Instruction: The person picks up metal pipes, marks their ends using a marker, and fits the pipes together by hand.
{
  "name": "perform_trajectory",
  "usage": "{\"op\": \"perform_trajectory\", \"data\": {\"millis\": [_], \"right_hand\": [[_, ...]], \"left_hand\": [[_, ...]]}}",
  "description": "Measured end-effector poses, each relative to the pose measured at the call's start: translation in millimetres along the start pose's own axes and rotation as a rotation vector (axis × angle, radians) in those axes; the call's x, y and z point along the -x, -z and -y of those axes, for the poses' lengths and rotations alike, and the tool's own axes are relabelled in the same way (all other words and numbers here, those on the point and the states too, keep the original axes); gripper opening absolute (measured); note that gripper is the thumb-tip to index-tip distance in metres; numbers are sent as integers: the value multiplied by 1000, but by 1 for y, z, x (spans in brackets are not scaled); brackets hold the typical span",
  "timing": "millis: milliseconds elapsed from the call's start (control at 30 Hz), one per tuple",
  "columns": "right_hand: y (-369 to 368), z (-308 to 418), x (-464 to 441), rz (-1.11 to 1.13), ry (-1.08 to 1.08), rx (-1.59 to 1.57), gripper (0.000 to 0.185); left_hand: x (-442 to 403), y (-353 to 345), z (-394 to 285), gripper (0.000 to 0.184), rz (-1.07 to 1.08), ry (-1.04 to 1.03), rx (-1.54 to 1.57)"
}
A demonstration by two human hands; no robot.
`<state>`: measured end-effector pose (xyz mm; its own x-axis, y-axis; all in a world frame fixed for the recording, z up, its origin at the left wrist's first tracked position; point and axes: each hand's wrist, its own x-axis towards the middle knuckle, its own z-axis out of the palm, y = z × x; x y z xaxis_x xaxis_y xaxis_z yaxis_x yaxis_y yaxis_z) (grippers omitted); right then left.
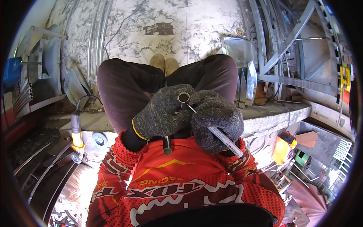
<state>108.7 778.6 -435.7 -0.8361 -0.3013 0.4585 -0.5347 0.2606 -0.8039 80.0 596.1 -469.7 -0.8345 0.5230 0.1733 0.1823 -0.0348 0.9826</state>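
My left hand point(160, 113), in a dark grey knit glove with a yellow cuff edge, is wrapped round a metal tube point(183, 98). The tube's round open end faces up between my hands. Below the left fingers another tube end point(167, 146) sticks out; whether it belongs to the same piece I cannot tell. My right hand point(217, 117), gloved alike, is closed on a white marker-like pen point(227, 141) with printing on its barrel. A thin pale tip comes out of the right fist and points at the tube's rim. Both hands are close together above my lap.
On the concrete ledge point(272, 120) to the left lie an angle grinder point(77, 132) with its cord and a disc point(100, 139). Metal frames point(291, 45) stand at right, sheet-metal pieces point(75, 87) at left. An orange-yellow tool point(283, 147) is at lower right.
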Motion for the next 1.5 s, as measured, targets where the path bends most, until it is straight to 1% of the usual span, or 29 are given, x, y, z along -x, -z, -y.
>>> {"op": "perform_trajectory", "data": {"millis": [33,133,200,233,300,333,400,433,533,567,633,667,733,933,1000,1133,1200,1267,1367,1500], "right_hand": [[0,1,1,0,0,0,21],[-1,3,2,18,-131,13,20],[-1,2,-1,5,-42,49,20],[-1,4,-1,5,-42,49,20],[1,9,-3,38,-55,167,21],[0,8,-4,38,-56,167,21],[-2,6,-5,-22,-13,39,22],[-2,4,-1,-22,-13,39,22],[-2,4,10,48,-107,45,23],[-1,8,9,33,-228,-63,24],[-2,7,10,18,-348,-171,25],[-4,3,13,31,-243,-69,25],[-5,1,15,44,-138,33,25],[-1,5,9,60,-87,113,26],[-3,2,9,2,-93,-25,26],[-1,6,1,10,-74,-33,25],[-2,7,1,17,-66,36,24],[-3,5,4,31,-54,97,22],[-3,6,2,33,-35,145,21],[-5,3,6,34,-15,169,21]], "left_hand": [[0,0,0,37,-1,20,17],[1,-1,-1,36,-6,40,39],[0,0,-1,36,-11,40,44],[1,1,-2,29,5,13,11],[0,2,-3,26,21,-13,-21],[0,3,-4,27,30,-7,-24],[-1,3,-5,27,39,0,-28],[-1,3,-5,28,39,-4,-43],[0,2,-5,29,34,-18,-56],[0,2,-4,30,28,-29,-54],[0,1,-4,30,24,-26,-31],[1,1,-3,30,20,-23,-9],[1,0,-2,30,17,-26,-12],[0,1,-4,28,31,-5,-27],[1,0,-3,27,35,7,-17],[0,0,-2,29,20,-35,-45],[-1,1,-3,30,22,-49,-72],[0,3,-3,33,68,25,-35],[2,4,-6,35,45,25,-33],[2,-1,-4,29,-24,-48,-41]]}}
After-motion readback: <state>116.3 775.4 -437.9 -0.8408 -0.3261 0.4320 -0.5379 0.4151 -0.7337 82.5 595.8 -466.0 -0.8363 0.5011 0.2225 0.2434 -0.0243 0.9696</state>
